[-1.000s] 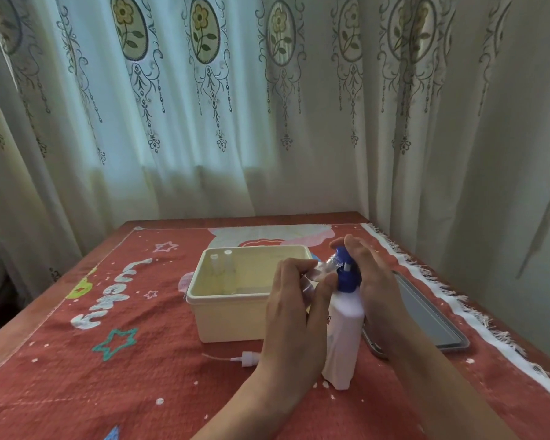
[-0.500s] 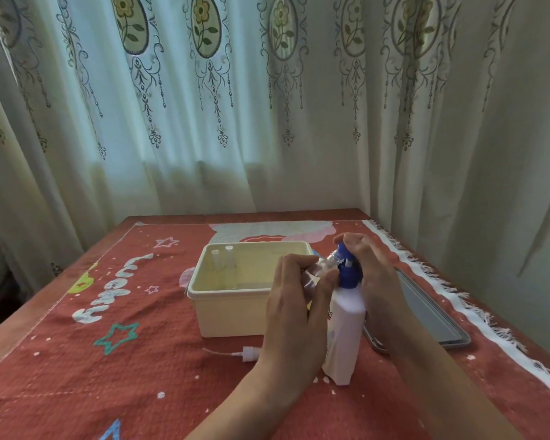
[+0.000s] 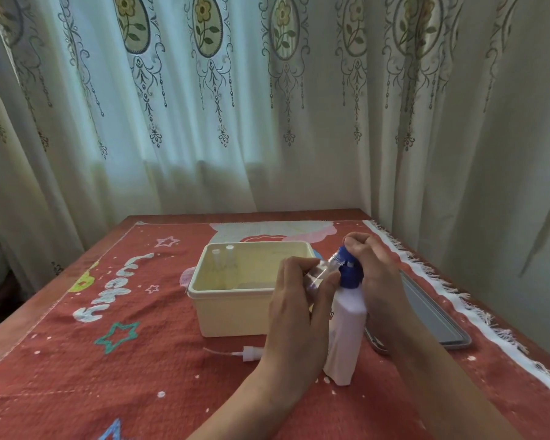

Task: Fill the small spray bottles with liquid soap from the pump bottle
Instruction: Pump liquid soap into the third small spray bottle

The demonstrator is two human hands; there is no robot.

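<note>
A white pump bottle (image 3: pixel 346 331) with a blue pump head (image 3: pixel 349 270) stands upright on the red cloth. My right hand (image 3: pixel 377 274) is curled over the pump head from the right. My left hand (image 3: pixel 299 306) holds a small clear spray bottle (image 3: pixel 323 270), tilted, its open mouth up against the blue nozzle. The bottle's white spray cap with its thin tube (image 3: pixel 246 353) lies on the cloth left of the pump bottle. Two more small spray bottles (image 3: pixel 223 260) stand in the far left corner of the cream box (image 3: pixel 235 315).
A grey lid or tray (image 3: pixel 435 319) lies flat right of my hands. The red patterned cloth (image 3: pixel 77 360) covers the table, with a white fringe (image 3: pixel 458 296) along the right side. Curtains (image 3: pixel 204 106) hang close behind the table and to the right.
My right hand has risen slightly on the pump head and its fingers have curled tighter. The left hand keeps the small bottle at the nozzle. The view has shifted a little.
</note>
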